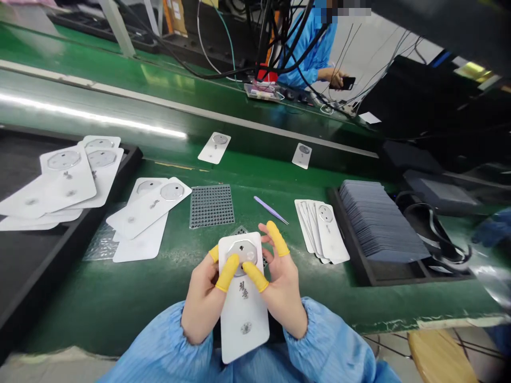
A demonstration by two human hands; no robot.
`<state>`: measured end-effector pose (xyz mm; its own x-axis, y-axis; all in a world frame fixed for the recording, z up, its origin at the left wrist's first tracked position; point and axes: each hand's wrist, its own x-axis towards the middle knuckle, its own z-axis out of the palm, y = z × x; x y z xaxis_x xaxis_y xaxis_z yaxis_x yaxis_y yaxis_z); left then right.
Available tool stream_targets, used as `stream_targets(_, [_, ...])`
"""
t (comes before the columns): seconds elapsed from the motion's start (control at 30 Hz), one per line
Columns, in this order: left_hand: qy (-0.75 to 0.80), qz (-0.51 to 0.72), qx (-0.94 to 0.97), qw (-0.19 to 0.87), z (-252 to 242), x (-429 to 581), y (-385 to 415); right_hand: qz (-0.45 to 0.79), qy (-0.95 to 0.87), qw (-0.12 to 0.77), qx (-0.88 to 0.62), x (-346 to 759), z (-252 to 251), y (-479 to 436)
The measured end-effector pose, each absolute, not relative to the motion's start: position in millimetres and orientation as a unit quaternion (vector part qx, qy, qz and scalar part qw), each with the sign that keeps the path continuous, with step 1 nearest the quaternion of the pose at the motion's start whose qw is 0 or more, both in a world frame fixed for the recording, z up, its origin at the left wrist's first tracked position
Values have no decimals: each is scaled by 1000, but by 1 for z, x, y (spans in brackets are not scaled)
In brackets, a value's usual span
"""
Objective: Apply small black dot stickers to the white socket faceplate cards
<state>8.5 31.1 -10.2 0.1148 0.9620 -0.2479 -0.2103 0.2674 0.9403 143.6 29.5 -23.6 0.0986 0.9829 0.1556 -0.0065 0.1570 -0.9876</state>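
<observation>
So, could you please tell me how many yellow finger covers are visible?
4 yellow finger covers: two on the left hand (thumb, one finger), two on the right hand (thumb, index finger). Others may hide behind the white panel.

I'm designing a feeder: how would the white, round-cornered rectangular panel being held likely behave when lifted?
Probably stiff: the white panel runs flat below the left hand and right hand. Likely light, as it looks thin. Perhaps slippery: its face looks smooth.

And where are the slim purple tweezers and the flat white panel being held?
Slim purple tweezers (270,209): head view, middle of the shaft.
Flat white panel (244,308): head view, plain lower front.
</observation>
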Motion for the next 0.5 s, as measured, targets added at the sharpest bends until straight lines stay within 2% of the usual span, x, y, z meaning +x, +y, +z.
stream_targets(0.17, [529,463,450,551,-36,12,33,480,-509,529,-481,139,-39,25])
stream_targets(0.3, [556,389,559,476,-41,13,40,459,-505,522,-512,166,-51,41])
stream_targets(0.37, [553,372,599,444,-35,8,42,398,-509,522,-556,206,-50,57])
stream_targets(0.43, [543,394,603,433,-28,-2,43,268,-541,454,-655,257,-45,73])
stream_targets(0.5, [539,434,580,430,-26,-13,43,218,-543,418,-695,307,-40,88])
